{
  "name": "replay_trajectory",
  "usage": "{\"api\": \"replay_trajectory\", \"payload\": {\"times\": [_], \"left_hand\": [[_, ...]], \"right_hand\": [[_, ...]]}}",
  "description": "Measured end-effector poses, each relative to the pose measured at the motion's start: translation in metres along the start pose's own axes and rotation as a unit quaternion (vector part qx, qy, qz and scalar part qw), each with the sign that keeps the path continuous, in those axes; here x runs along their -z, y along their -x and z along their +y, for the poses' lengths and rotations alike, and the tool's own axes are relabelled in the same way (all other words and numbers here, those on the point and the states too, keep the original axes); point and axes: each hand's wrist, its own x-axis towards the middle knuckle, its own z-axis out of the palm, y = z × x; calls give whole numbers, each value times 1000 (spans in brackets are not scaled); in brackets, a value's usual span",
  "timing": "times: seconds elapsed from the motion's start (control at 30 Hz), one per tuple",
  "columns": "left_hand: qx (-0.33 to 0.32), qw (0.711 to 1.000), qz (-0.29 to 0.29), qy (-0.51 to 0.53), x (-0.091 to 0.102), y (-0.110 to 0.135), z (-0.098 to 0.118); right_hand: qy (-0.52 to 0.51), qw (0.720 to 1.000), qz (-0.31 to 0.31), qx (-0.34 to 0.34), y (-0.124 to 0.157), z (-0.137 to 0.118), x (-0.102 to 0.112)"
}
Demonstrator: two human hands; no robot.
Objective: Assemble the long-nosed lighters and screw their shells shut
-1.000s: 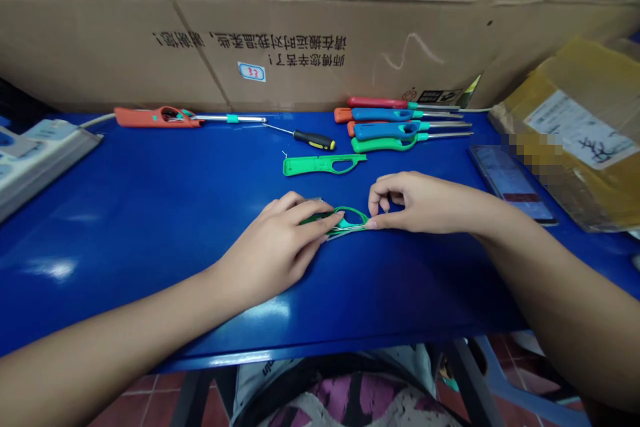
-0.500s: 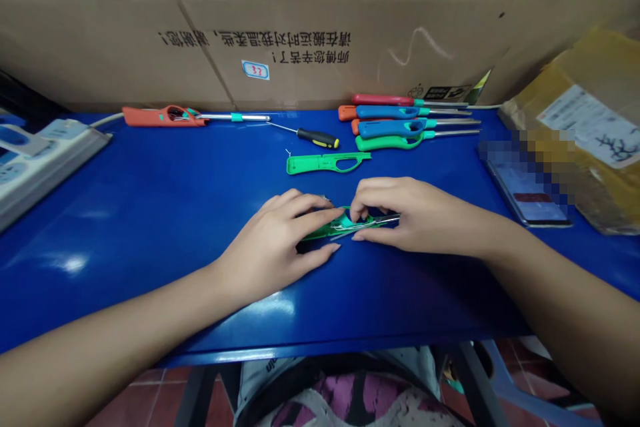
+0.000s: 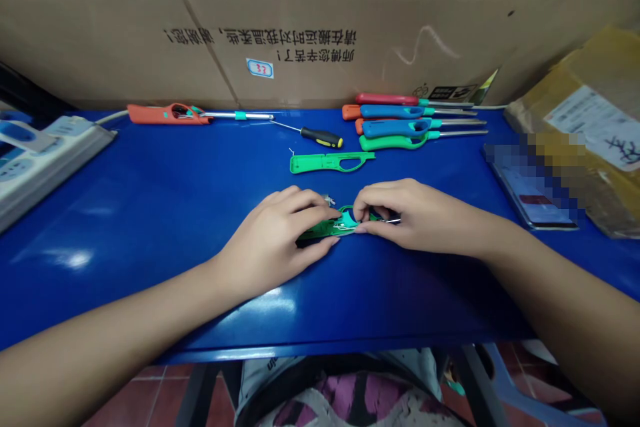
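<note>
A green lighter body (image 3: 320, 231), its inside facing up, lies on the blue table between my hands. My left hand (image 3: 285, 230) is closed over its left end, thumb along the near edge and fingers on the far side. At the other end, my right hand (image 3: 390, 213) pinches the lighter near its teal trigger (image 3: 349, 220) and thin wires. A metal tube (image 3: 394, 219) shows under the right fingers, partly hidden by them. Behind the hands lies a loose green half-shell (image 3: 330, 161) with its hollow side up.
A screwdriver (image 3: 323, 138), an opened orange lighter (image 3: 167, 115) and several long lighters (image 3: 395, 127) lie along the back, before a cardboard box (image 3: 280, 13). To the right are a phone (image 3: 533, 187) and a taped parcel (image 3: 590, 120); a power strip (image 3: 45, 153) sits left.
My right fingers have closed in on the wires and tube at the trigger; less of the tube and wires shows now. My left hand stays on the green body. The view has shifted slightly.
</note>
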Motion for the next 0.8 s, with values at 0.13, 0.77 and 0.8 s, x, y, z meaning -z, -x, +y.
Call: {"api": "replay_trajectory", "payload": {"times": [0.13, 0.77, 0.8], "left_hand": [[-9, 1000, 2, -7, 1, 0, -1], [-70, 997, -9, -34, -2, 0, -1], [-73, 997, -13, -33, -3, 0, -1]], "right_hand": [[27, 999, -5, 22, 2, 0, 2], [-12, 991, -82, -101, 10, 25, 29], [-19, 990, -85, -107, 9, 25, 29]]}}
